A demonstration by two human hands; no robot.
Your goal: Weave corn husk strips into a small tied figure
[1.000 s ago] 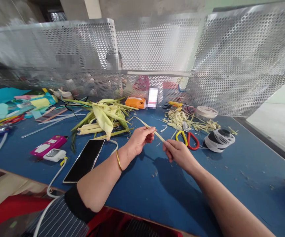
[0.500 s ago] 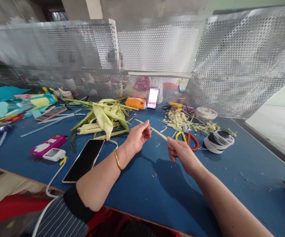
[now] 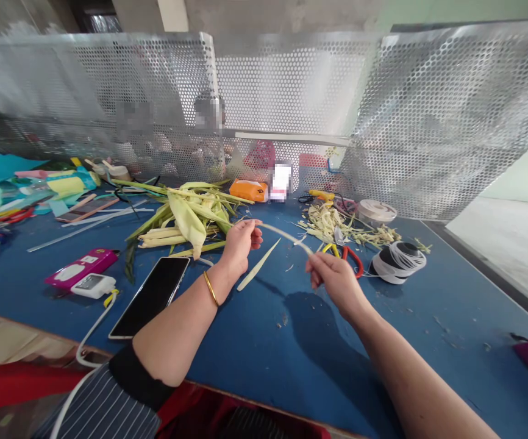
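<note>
"Strip (image 3: 286,235) first: where was it?"

"Arched between the two sets of fingertips, pale and narrow."

"And the fingers?"

"Both pairs looked pinched, the left hand (image 3: 242,244) on one end, the right hand (image 3: 336,281) on the other."

"What lay about them?"

"A loose sliver (image 3: 259,264) just beside the left fingers, nearer the wearer; a husk pile (image 3: 186,219) past them; scissors (image 3: 359,261) right behind the right knuckles."

"So what could have gone wrong?"

"Too hard a pull might have snapped something so thin, a slack pinch might have lost an end, and a careless right hand could have knocked the scissors."
</note>
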